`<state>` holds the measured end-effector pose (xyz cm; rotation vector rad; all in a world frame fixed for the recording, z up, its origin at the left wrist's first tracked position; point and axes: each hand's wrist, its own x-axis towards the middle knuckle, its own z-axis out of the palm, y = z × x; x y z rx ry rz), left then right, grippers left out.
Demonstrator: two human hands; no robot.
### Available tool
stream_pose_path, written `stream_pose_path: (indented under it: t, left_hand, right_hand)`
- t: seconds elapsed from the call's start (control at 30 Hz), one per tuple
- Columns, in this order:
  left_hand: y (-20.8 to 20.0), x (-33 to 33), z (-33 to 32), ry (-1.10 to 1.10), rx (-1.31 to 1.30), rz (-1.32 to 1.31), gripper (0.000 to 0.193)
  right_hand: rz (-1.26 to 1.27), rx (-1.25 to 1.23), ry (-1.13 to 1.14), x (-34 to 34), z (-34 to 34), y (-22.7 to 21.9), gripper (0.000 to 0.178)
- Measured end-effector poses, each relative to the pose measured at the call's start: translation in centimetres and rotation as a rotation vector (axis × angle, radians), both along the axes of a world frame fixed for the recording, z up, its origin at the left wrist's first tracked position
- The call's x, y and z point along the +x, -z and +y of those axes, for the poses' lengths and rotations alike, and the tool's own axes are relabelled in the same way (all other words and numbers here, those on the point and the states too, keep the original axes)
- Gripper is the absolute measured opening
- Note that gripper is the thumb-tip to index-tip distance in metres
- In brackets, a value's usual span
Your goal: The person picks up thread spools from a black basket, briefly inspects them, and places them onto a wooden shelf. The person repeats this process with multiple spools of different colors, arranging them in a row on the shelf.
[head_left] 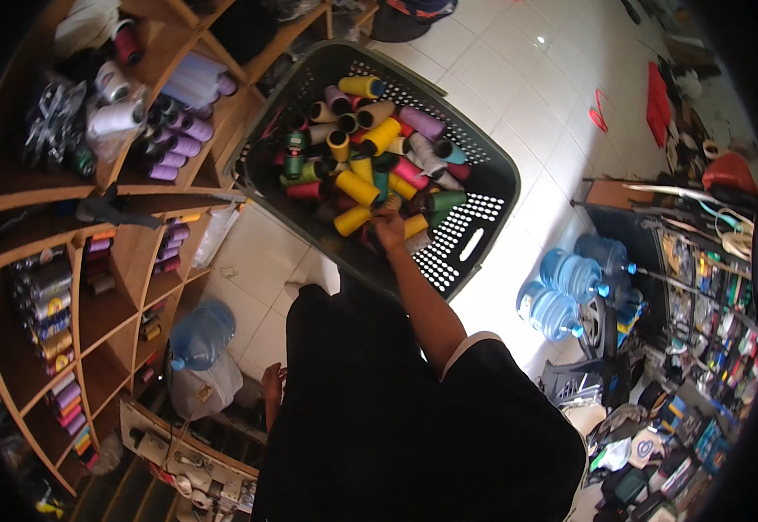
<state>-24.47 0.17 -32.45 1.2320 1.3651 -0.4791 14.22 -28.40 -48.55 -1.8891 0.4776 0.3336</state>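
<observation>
A dark green plastic basket (492, 161) with perforated sides stands in front of me, heaped with thread spools in yellow, purple, red, green, grey and tan. My right hand (387, 228) reaches down into its near side. Its fingers are closed around a thread spool that they mostly hide. Just left of those fingers lies a yellow spool (352, 221), and another yellow spool (415, 227) is close on the right. My left hand (273, 381) hangs low beside my body, away from the basket, its fingers loosely apart with nothing visible in them.
Wooden shelves (109, 317) with more thread spools line the left. A blue water jug (205, 335) stands near them, above a sewing machine (196, 474). Several blue water jugs (570, 274) stand at right beside a cluttered rack (701, 296). White tiles (531, 96) cover the floor.
</observation>
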Motion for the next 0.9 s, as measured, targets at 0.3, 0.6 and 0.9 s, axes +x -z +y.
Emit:
stream_pose_path:
  t: [0.3, 0.6, 0.9]
  left_hand:
    - [-1.7, 5.4, 2.1, 0.023, 0.001, 0.114, 0.035]
    - [-2.1, 6.1, 3.1, 0.035, 0.025, 0.099, 0.031]
    - [-2.1, 4.4, 2.2, 0.098, -0.027, 0.127, 0.029]
  right_hand:
    - [0.276, 0.106, 0.548, 4.3, -11.9, -1.6, 0.058]
    - [0.252, 0.352, 0.701, 6.4, -11.3, -1.4, 0.051]
    - [0.203, -0.263, 0.221, 0.1, -5.2, -0.6, 0.053]
